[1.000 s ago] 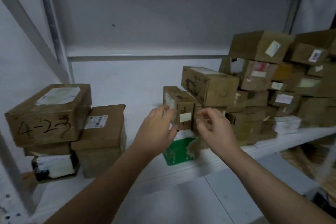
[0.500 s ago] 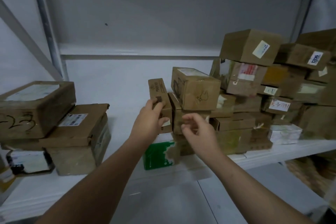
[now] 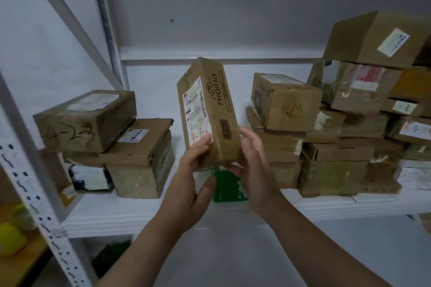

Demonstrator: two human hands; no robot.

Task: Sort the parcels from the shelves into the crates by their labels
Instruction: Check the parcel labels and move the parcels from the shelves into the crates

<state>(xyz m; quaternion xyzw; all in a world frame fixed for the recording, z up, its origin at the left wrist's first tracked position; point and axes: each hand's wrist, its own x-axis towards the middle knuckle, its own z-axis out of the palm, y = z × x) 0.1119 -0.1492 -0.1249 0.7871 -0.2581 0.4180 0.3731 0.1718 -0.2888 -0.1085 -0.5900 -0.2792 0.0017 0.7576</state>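
Both hands hold one parcel (image 3: 210,112) up in front of the shelf (image 3: 163,214), clear of the boxes on it. The parcel is a tall brown cardboard box standing on end and leaning slightly left, with "MIORIO" printed up its right face. A white label (image 3: 196,109) covers its left face, with red handwriting at the bottom that looks like a 4, though it is too blurred to be sure.

The left hand (image 3: 191,177) grips the lower left corner, its fingers curled onto the label and its thumb underneath. The right hand (image 3: 254,170) cups the lower right edge, thumb against the side and fingers wrapped under the base.

Directly behind the hands a green box (image 3: 227,186) lies on the shelf. To the left is a small stack topped by a box marked "4-23" (image 3: 86,121), with a flatter labelled box (image 3: 140,144) touching it on the right. To the right a big pile of brown boxes (image 3: 349,147) is heaped up, and the nearest one carries a rabbit drawing (image 3: 286,102). A white perforated post (image 3: 39,193) crosses the lower left.
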